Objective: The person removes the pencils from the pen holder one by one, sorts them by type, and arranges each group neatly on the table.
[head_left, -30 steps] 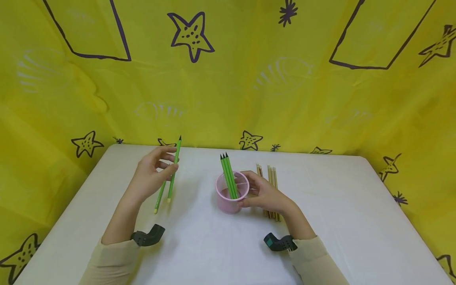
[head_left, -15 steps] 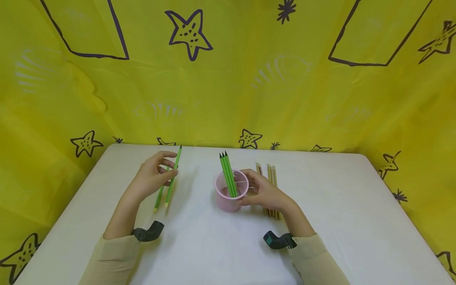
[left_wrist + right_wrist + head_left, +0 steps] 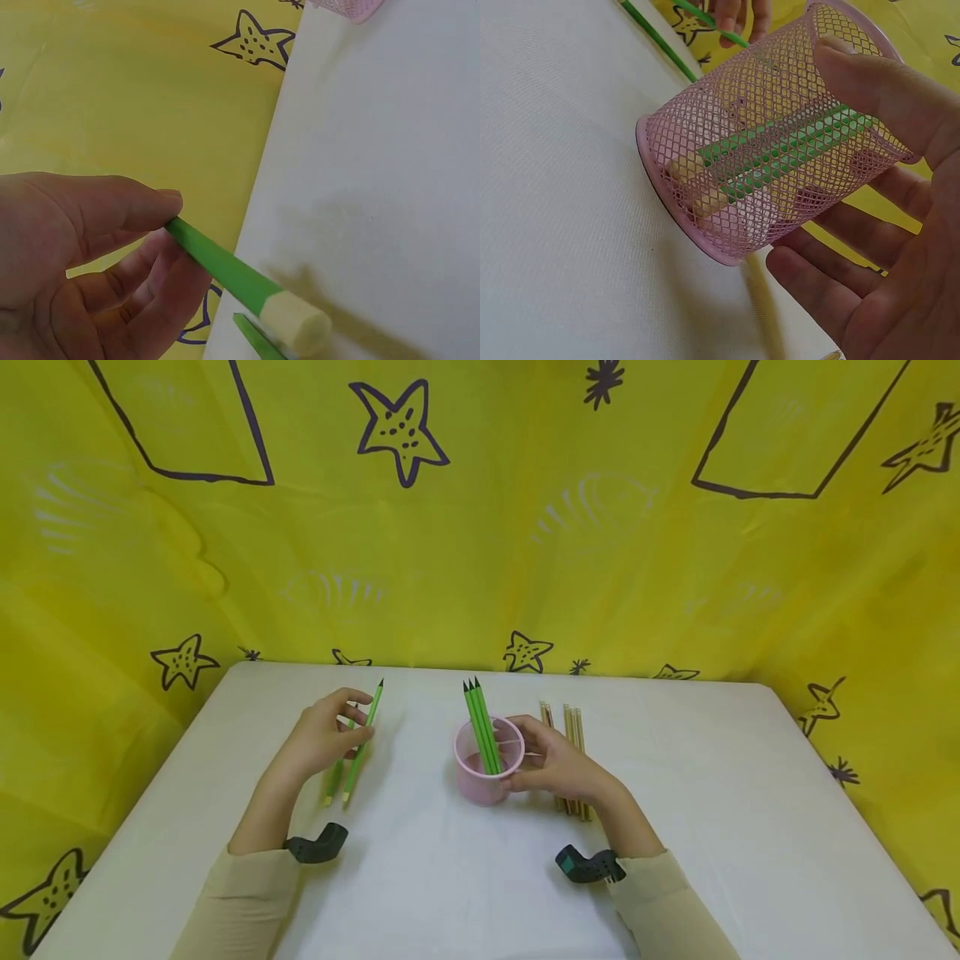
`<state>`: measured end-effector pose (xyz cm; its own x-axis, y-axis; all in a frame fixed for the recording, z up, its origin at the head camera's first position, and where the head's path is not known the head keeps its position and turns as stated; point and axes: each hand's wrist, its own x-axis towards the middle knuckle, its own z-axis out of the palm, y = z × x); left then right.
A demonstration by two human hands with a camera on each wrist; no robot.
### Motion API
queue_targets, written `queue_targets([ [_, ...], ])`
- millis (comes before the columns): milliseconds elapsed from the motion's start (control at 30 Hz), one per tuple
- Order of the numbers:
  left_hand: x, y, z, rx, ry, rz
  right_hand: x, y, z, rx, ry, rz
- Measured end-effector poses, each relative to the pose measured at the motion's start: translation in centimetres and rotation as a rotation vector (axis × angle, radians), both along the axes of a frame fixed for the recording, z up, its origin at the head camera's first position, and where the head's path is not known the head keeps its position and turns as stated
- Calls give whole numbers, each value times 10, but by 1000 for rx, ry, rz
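Note:
My left hand (image 3: 324, 739) pinches a green pencil (image 3: 354, 772) between thumb and fingers, its black point facing the backdrop. In the left wrist view the pencil's cream end (image 3: 296, 322) juts toward the camera. A second green pencil (image 3: 335, 778) lies on the table beside it, partly behind the hand. My right hand (image 3: 561, 768) grips a pink mesh pencil cup (image 3: 478, 790), thumb at the rim and fingers round the side. Three green pencils (image 3: 481, 720) lean inside the cup, points up; the right wrist view shows their cream ends through the mesh.
Several gold pencils (image 3: 574, 727) lie on the white table (image 3: 712, 793) right of the cup, partly hidden by the right hand. A yellow backdrop (image 3: 480, 568) with drawn stars rises behind the table's far edge. Dark cameras sit on both wrists.
My left hand has brought the pinched pencil lower and slightly toward me, closer to the pencil lying on the table. My right hand and the cup have stayed in place.

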<state>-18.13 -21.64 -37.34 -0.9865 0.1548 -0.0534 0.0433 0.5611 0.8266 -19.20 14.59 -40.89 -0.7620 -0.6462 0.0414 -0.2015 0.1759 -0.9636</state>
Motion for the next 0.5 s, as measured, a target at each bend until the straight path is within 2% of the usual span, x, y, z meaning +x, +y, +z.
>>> queue_targets([
  [367,-5,-3,-9,-110,-51,31,-1,1,-1,-2,-8,-7],
  [500,-6,-3,-14,-159,-45,41,0,1,0,-14,-11,2],
])
